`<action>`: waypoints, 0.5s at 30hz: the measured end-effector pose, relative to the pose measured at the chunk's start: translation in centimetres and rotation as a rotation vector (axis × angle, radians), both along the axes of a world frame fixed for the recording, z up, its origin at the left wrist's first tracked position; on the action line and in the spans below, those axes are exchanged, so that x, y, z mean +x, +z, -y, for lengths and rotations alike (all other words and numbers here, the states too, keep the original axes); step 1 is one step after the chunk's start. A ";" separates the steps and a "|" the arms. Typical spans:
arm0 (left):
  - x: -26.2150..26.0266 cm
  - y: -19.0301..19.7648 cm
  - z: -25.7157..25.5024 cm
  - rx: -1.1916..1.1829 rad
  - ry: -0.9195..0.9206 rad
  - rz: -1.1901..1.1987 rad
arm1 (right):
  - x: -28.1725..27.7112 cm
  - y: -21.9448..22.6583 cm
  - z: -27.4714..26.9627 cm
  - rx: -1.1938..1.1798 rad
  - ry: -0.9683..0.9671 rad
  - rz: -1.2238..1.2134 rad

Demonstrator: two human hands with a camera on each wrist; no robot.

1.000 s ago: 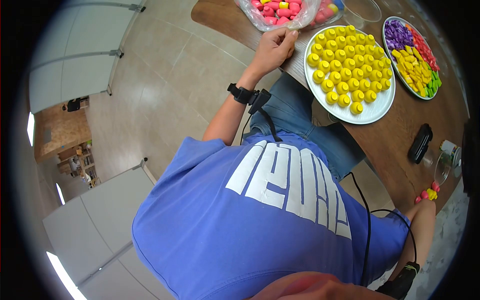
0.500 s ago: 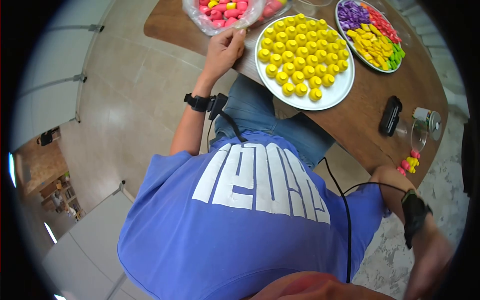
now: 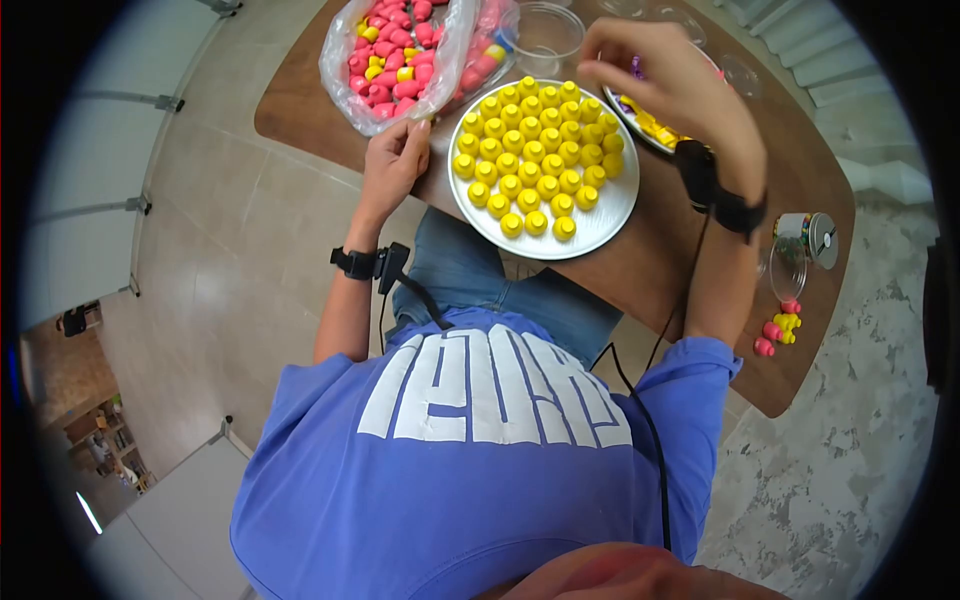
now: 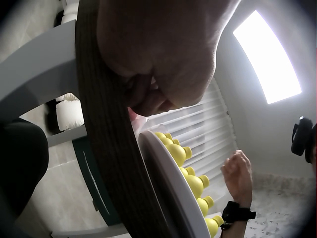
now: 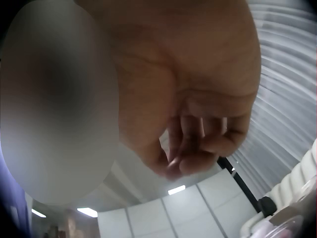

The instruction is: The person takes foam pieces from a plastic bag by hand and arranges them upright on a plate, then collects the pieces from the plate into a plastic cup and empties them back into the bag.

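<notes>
My left hand point(image 3: 393, 160) is at the table's near edge, thumb and forefinger pinching the rim of a clear plastic bag point(image 3: 455, 85). Many pink pieces point(image 3: 405, 38) and a few yellow ones fill the bag. Beside this hand stands a round white plate point(image 3: 600, 225) with rows of yellow knob-topped pieces point(image 3: 533, 152). Raised over the far right of that plate, my right hand point(image 3: 680, 80) has loosely bent fingers with nothing visible in them; light shows between the fingers point(image 5: 213, 141) in the right wrist view. It partly hides a second plate point(image 3: 640, 135) of purple and yellow bits.
A clear round tub point(image 3: 543, 35) stands behind the white plate. At the table's right end are a clear cup point(image 3: 788, 268), a lidded jar point(image 3: 822, 240) and several pink and yellow pieces point(image 3: 775, 330). A black cable point(image 3: 690, 270) trails from the right wrist.
My right hand has come up from low beside the body to above the plates. The left hand has stayed at the bag's rim. The head view has shifted.
</notes>
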State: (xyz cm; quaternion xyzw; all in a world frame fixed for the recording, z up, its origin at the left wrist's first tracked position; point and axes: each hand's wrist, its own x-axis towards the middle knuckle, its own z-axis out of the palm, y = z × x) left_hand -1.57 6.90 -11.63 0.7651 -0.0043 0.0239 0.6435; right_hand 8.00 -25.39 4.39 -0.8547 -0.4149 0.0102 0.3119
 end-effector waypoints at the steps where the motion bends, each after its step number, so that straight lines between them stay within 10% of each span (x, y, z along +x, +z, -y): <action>1: 0.1 0.3 0.1 -0.004 -0.001 0.008 | 1.9 -2.6 0.3 -0.018 0.023 -0.037; 15: -0.4 2.8 0.1 -0.011 0.051 -0.011 | 2.5 -5.4 -1.2 -0.236 -0.077 0.065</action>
